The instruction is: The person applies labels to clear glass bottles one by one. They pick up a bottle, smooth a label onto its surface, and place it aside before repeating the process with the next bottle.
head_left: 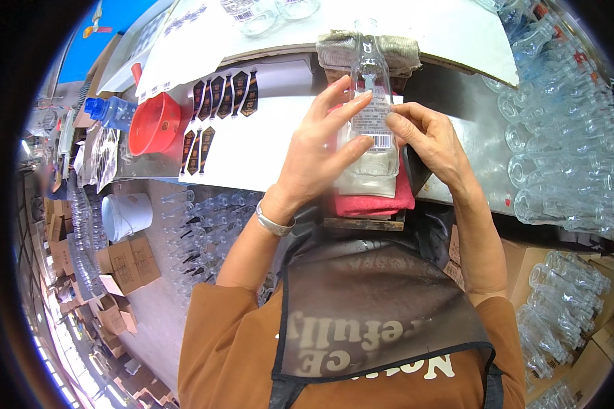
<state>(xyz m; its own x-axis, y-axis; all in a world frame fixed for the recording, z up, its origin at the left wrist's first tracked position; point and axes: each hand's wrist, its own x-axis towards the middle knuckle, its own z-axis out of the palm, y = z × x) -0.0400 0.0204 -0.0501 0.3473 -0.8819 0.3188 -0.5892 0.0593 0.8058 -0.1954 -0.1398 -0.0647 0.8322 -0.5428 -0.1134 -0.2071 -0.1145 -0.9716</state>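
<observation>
On the tabletop (266,153), atop a red cloth (375,201), lay a clear glass bottle (372,82), its long axis running away from the person and its neck pointing toward a grey folded towel (334,51). The left hand (317,153) pressed flat, extended fingers (351,109) onto a white label (374,123); the right hand (430,140) curled its fingers against the bottle's side, steadying it. Uneven finger pressure could have wrinkled or skewed the label, and the round bottle could have rolled off the cloth.
</observation>
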